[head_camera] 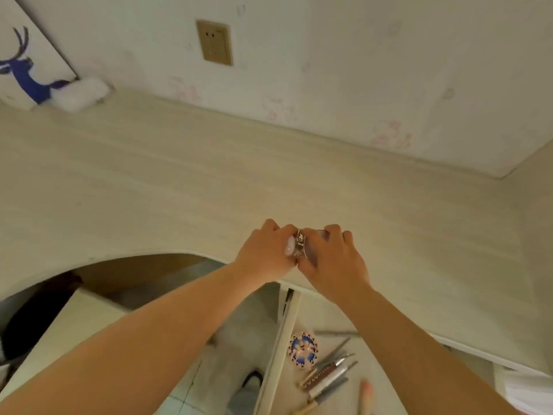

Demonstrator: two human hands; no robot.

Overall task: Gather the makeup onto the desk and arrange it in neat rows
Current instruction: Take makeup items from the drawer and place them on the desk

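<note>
both hands (299,253) gripping makeup bits (294,247), desk (179,175)

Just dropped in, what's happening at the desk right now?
Both hands meet over the desk near its front edge. The left hand and right hand together hold a small cluster of items, too blurred to identify. Below, the open drawer holds pencils and tubes and a patterned round case.

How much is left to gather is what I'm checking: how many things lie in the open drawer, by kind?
Round patterned compact: 1
Pink stick: 1
Slim pencils and tubes: at least 5, overlapping
Total: at least 7
Not counted: the small items held between the left hand and the right hand.
</note>
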